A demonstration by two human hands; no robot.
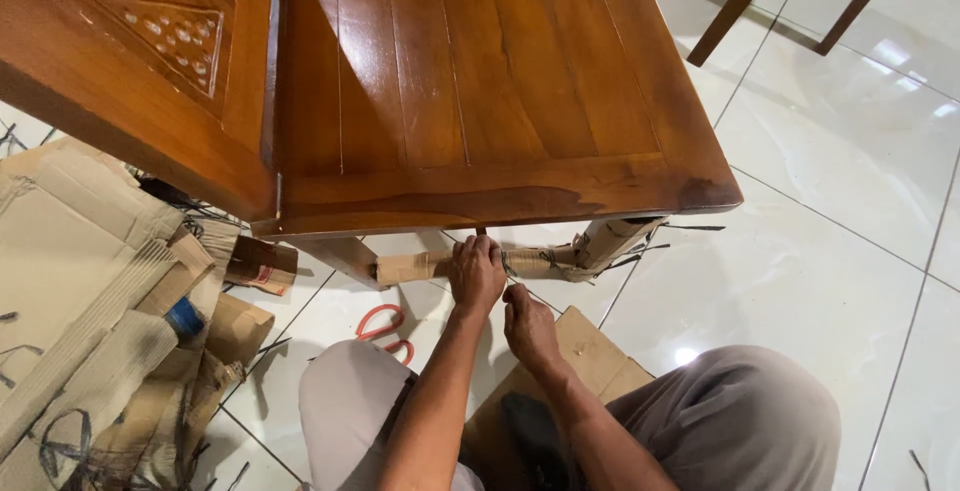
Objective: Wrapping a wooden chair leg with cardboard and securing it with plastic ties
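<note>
Two hands meet at the centre of the frame, under the edge of the wooden tabletop (480, 81). The left hand (476, 273) is closed around the cardboard-wrapped rail (420, 267) that runs beneath the tabletop; its fingertips are hidden behind the wrapping. The right hand (528, 326), just below, curls loosely near the black strapping (535, 259), and whether it pinches anything cannot be made out. Red-handled scissors (383, 329) lie on the tiled floor (830, 201), partly hidden by the person's knee. Torn cardboard (80, 281) piles at the left, cut off by the frame edge.
</note>
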